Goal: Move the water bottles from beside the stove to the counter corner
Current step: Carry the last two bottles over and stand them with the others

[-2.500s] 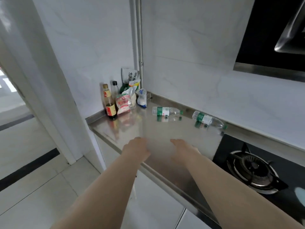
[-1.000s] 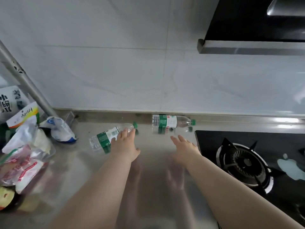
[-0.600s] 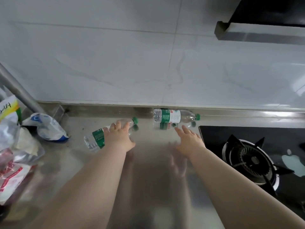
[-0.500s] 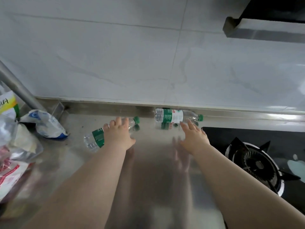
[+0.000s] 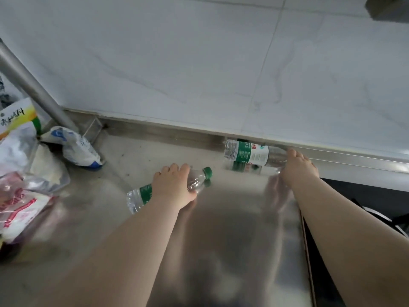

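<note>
Here, green-labelled bottles (image 5: 250,154) under hands (image 5: 174,185).

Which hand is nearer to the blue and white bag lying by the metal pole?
Left. The left hand rests on the near bottle, right of the blue and white bag. The right hand is farther right, at the neck end of the far bottle.

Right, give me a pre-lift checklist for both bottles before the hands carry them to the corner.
1. Left hand wrapped around the near bottle: ok.
2. Right hand closed on the far bottle: cannot tell; it covers the neck end.
3. Near bottle's green cap on: ok.
4. Far bottle's cap on: cannot tell, hidden by the hand.
5. Free space in the corner beside the white and blue bag: ok.
</note>
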